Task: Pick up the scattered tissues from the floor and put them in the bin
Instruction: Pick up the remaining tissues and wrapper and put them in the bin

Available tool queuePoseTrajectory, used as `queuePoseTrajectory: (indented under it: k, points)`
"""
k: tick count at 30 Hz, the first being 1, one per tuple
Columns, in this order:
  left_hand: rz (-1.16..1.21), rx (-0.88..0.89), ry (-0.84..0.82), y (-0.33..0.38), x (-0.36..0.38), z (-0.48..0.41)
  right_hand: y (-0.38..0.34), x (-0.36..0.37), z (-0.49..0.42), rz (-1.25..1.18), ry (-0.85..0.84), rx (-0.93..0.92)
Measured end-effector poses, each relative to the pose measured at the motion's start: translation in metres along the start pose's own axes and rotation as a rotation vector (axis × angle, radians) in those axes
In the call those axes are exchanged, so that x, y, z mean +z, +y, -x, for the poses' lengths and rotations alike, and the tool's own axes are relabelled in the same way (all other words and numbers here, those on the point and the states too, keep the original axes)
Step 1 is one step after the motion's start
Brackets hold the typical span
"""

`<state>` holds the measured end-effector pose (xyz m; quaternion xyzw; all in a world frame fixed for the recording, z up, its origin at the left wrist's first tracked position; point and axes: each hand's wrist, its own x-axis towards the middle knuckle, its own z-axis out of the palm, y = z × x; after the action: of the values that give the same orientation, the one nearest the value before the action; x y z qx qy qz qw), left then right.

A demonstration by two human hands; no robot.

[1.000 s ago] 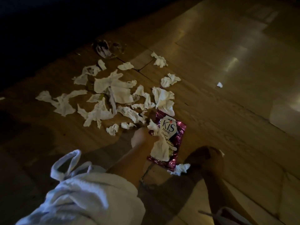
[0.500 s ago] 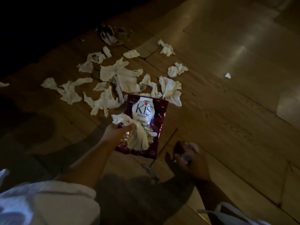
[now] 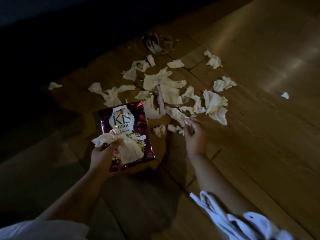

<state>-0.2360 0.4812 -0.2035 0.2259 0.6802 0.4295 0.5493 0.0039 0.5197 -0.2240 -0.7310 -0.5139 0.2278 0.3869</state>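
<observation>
Dim view down at a wooden floor (image 3: 259, 153). The left hand (image 3: 102, 153) gripped a purple sweet packet (image 3: 124, 118), with a crumpled tissue (image 3: 129, 148) pinched against its front. The right hand (image 3: 195, 137), the nearer one to the litter, reached forward. Its fingers (image 3: 187, 124) appeared to pinch the near end of a twisted tissue (image 3: 174, 113), whose length ran away from them, up and to the left. The other scattered tissues (image 3: 166, 87) lay just beyond. No bin was in view.
</observation>
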Motion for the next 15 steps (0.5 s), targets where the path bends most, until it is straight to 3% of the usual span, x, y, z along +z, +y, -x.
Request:
queuePoseTrajectory:
  k: [4, 7, 9, 12, 15]
  points:
    - [-0.021, -0.016, 0.034, 0.005, -0.026, -0.007, -0.016, 0.031, -0.025, 0.137, -0.268, 0.105]
    - [-0.022, -0.055, 0.060, 0.004, -0.040, -0.010, -0.020, 0.050, -0.021, 0.402, -0.402, 0.027]
    - [-0.008, -0.078, 0.078, 0.003, -0.045, -0.010, -0.015, 0.061, -0.012, 0.482, -0.348, -0.049]
    - [0.004, -0.099, 0.106, 0.000, -0.052, -0.008, -0.004, 0.066, -0.001, 0.342, -0.180, -0.056]
    - [0.000, -0.093, 0.092, -0.002, -0.060, -0.003, -0.004, 0.061, 0.006, 0.266, -0.181, -0.026]
